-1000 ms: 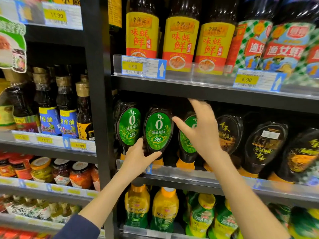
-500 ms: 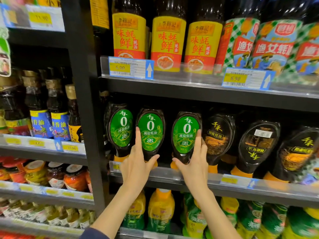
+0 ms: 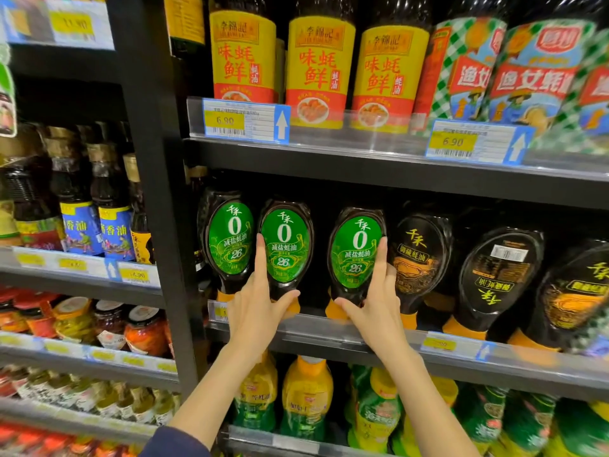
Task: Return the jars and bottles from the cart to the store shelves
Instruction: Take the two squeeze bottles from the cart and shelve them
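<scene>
Gripping green-labelled dark-sauce bottles: left hand (image 3: 255,308) middle bottle (image 3: 285,249), right hand (image 3: 379,305) third bottle (image 3: 356,255).

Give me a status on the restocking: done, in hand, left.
Done: three green-label bottles stand in the middle shelf row. In hand: the left hand grips the second green-label bottle, and the right hand grips the third green-label bottle, with neither let go. Left: the cart is out of view, so the remainder can't be judged.

1. Squeeze bottles (image 3: 286,249), centre: dark glossy plastic, shiny green labels.
2. Shelf (image 3: 379,174), mid-frame: matt black metal.
3. Rail (image 3: 362,136), upper centre: clear glossy plastic.
4. Price tags (image 3: 245,122), upper centre: printed paper.
5. Jars (image 3: 145,331), lower left: glass, it seems.
</scene>
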Demonstrator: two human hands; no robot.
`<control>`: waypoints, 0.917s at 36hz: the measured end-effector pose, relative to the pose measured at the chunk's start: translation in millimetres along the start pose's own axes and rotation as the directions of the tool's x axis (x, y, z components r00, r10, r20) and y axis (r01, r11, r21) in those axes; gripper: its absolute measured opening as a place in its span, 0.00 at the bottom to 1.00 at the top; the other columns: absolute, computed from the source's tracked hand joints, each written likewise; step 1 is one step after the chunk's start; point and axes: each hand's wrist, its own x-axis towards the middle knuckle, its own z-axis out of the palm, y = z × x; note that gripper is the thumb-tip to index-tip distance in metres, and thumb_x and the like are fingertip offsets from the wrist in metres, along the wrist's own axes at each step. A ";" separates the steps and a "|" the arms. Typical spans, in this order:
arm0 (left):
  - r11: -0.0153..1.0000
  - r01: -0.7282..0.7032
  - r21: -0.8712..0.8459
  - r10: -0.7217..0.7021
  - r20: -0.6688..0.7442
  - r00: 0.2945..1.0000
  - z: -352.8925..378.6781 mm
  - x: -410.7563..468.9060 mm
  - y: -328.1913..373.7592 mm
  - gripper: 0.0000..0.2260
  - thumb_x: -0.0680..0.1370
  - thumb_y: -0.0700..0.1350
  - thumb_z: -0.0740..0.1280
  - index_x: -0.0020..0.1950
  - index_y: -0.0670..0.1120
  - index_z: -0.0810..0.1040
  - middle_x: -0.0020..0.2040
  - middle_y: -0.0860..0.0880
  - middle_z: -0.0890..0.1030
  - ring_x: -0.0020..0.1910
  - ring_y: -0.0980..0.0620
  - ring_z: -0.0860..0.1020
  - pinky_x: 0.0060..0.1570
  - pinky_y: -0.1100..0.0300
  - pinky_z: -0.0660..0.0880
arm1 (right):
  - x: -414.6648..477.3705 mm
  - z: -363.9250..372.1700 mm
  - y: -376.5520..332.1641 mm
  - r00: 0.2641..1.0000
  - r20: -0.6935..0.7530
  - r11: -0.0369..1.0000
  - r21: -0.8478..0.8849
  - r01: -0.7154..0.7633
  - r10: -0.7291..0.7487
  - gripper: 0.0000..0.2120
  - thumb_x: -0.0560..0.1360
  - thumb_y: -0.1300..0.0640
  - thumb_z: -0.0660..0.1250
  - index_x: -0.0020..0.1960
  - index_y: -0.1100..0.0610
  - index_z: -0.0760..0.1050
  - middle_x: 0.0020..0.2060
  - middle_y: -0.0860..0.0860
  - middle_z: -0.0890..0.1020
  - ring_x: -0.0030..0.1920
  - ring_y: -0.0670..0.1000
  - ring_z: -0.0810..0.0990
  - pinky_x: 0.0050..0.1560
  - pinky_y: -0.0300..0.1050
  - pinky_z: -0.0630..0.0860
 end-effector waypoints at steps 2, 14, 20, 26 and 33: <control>1.000 0.014 0.002 -0.014 -0.002 1.000 0.5 -0.8 0.4 0.50 0.71 0.60 0.69 0.69 0.61 0.27 0.39 0.48 0.80 0.29 0.56 0.73 0.28 0.61 0.74 | -0.5 1.3 0.6 1.000 -0.003 1.000 0.004 -0.010 0.010 0.55 0.70 0.58 0.73 0.68 0.40 0.27 0.74 0.54 0.55 0.64 0.58 0.73 0.64 0.53 0.70; 0.994 0.103 0.023 -0.102 -0.060 0.993 1.4 -6.2 12.6 0.51 0.70 0.62 0.68 0.67 0.64 0.25 0.37 0.48 0.79 0.29 0.54 0.75 0.25 0.63 0.66 | -3.9 9.7 -6.9 0.994 -0.071 0.996 -0.031 -0.081 0.079 0.53 0.72 0.57 0.71 0.68 0.40 0.27 0.70 0.54 0.61 0.60 0.57 0.75 0.60 0.51 0.71; 0.993 0.117 0.007 -0.116 -0.025 0.993 1.5 -6.0 12.0 0.51 0.70 0.62 0.68 0.65 0.66 0.22 0.39 0.48 0.79 0.30 0.54 0.75 0.27 0.64 0.66 | -7.6 16.4 -9.3 0.989 -0.122 0.992 -0.093 -0.091 0.079 0.52 0.72 0.56 0.71 0.69 0.43 0.27 0.67 0.55 0.64 0.50 0.54 0.79 0.45 0.38 0.64; 0.995 0.104 0.003 -0.104 0.006 0.995 -0.9 -6.8 12.0 0.52 0.71 0.61 0.68 0.64 0.65 0.20 0.44 0.50 0.79 0.34 0.54 0.77 0.31 0.60 0.74 | -8.3 22.3 -8.8 0.982 -0.172 0.985 -0.142 -0.100 0.075 0.53 0.72 0.55 0.71 0.69 0.43 0.27 0.66 0.57 0.64 0.47 0.56 0.79 0.42 0.43 0.72; 0.997 0.009 -0.074 -0.002 0.100 0.995 -10.3 -7.1 6.2 0.49 0.75 0.56 0.66 0.63 0.66 0.20 0.63 0.47 0.75 0.39 0.51 0.80 0.38 0.53 0.79 | -16.4 16.9 -12.4 0.984 -0.160 0.975 -0.189 -0.114 0.084 0.51 0.72 0.50 0.70 0.74 0.47 0.31 0.64 0.57 0.69 0.48 0.57 0.80 0.40 0.47 0.75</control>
